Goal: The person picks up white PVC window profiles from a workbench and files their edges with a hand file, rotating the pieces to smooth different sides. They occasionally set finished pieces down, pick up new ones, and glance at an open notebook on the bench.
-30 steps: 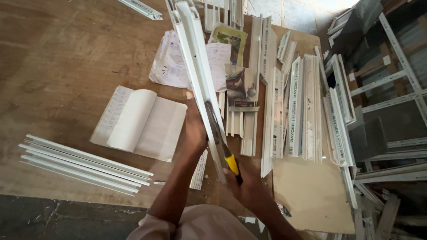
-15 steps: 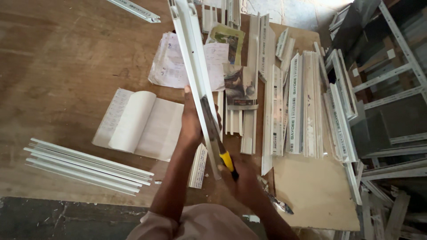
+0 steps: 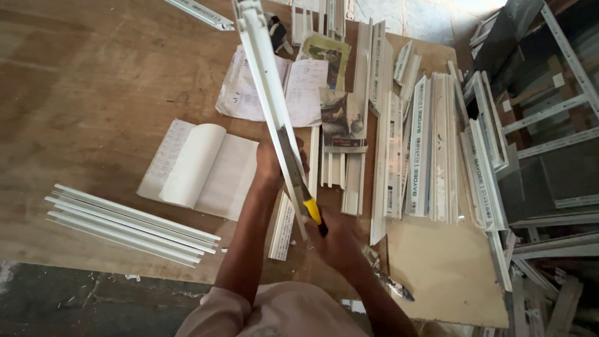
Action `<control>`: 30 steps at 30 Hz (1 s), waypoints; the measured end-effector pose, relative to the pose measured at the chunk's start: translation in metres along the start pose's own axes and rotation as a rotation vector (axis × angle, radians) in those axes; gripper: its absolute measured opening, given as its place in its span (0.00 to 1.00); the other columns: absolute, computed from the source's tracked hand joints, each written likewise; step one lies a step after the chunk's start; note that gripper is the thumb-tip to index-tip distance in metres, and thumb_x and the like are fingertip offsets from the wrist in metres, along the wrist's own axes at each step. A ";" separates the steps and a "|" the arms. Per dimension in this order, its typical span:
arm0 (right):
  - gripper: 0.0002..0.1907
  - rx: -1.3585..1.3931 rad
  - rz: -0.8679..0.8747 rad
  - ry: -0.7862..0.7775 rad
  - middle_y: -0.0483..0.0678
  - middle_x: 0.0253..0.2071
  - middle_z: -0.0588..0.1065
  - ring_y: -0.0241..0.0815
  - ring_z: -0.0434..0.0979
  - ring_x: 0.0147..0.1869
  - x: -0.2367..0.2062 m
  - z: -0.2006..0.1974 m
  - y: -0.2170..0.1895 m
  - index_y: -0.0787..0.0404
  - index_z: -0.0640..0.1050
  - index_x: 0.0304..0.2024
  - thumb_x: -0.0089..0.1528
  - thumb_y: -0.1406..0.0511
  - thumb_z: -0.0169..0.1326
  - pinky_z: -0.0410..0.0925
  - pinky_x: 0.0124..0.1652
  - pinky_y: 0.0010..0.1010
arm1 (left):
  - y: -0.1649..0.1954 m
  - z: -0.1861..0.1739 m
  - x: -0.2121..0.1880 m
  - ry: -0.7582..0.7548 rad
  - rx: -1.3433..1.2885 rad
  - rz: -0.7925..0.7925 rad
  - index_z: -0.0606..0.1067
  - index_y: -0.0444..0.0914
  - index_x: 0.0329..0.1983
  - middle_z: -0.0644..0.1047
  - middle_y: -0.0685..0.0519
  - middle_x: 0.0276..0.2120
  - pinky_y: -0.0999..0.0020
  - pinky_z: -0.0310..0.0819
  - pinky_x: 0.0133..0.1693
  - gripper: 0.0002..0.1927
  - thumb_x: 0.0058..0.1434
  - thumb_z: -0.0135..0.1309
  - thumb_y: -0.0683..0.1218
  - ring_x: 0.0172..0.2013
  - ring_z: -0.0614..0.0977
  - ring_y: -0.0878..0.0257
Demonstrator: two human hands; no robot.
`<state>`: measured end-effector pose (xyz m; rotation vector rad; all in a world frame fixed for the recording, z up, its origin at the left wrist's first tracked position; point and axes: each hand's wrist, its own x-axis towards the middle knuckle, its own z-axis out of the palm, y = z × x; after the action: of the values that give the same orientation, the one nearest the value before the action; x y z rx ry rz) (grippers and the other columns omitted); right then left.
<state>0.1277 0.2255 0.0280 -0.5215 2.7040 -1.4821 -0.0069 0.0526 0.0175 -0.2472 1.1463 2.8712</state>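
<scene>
1. At the lower left of the frame we see a bundle of white strips (image 3: 131, 224) on the table (image 3: 81, 81), with an open notebook (image 3: 199, 168) beside it.
2. Our left hand (image 3: 272, 165) is clamped on a long white profile (image 3: 268, 100) running from centre to the top.
3. Our right hand (image 3: 337, 240) is closed on a yellow utility knife (image 3: 314, 214), set against the profile's lower end.
4. More white profiles (image 3: 430, 150) lie at the right.

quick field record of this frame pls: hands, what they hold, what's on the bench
left hand: grips long white plastic profile strip, tilted up off the bench
right hand: holds yellow-handled utility knife against the strip
surface: brown wooden workbench
left of hands: open white notebook; bundle of thin white strips
right of hands: rows of white profile offcuts
behind: loose papers
</scene>
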 end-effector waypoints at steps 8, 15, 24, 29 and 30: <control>0.19 0.010 0.190 -0.256 0.48 0.22 0.73 0.35 0.71 0.26 -0.030 0.006 0.030 0.63 0.80 0.51 0.65 0.56 0.55 0.66 0.29 0.31 | 0.011 -0.061 0.030 -0.096 -0.235 0.088 0.72 0.35 0.33 0.69 0.49 0.19 0.57 0.68 0.21 0.20 0.68 0.43 0.57 0.18 0.71 0.55; 0.19 0.501 0.474 -0.281 0.48 0.21 0.74 0.37 0.71 0.19 -0.061 0.038 0.063 0.67 0.80 0.48 0.62 0.59 0.61 0.64 0.21 0.31 | 0.020 -0.104 0.030 -0.613 -0.455 0.089 0.73 0.37 0.34 0.64 0.51 0.18 0.54 0.64 0.25 0.28 0.67 0.39 0.65 0.17 0.67 0.54; 0.26 1.097 0.616 -0.242 0.52 0.20 0.70 0.40 0.66 0.13 -0.069 0.011 0.060 0.71 0.74 0.54 0.62 0.58 0.56 0.62 0.15 0.33 | 0.029 -0.063 0.025 -1.226 -0.717 0.049 0.71 0.36 0.30 0.69 0.50 0.17 0.56 0.72 0.24 0.42 0.78 0.23 0.72 0.15 0.71 0.53; 0.29 1.360 0.565 -0.326 0.51 0.21 0.68 0.41 0.66 0.14 -0.081 0.001 0.037 0.73 0.70 0.57 0.63 0.56 0.55 0.61 0.14 0.34 | 0.022 -0.057 0.019 -1.073 -0.775 0.133 0.69 0.38 0.35 0.71 0.53 0.19 0.60 0.73 0.25 0.27 0.74 0.38 0.65 0.16 0.72 0.59; 0.29 1.349 0.572 -0.330 0.52 0.20 0.68 0.41 0.66 0.14 -0.084 -0.003 0.032 0.74 0.70 0.57 0.64 0.56 0.55 0.61 0.14 0.33 | 0.021 -0.057 0.019 -1.091 -0.782 0.132 0.69 0.39 0.35 0.71 0.54 0.20 0.61 0.73 0.25 0.25 0.74 0.41 0.63 0.17 0.73 0.60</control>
<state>0.1971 0.2685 -0.0092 0.0928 0.9892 -2.1902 -0.0200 -0.0021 -0.0119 1.2316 -0.1512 2.6294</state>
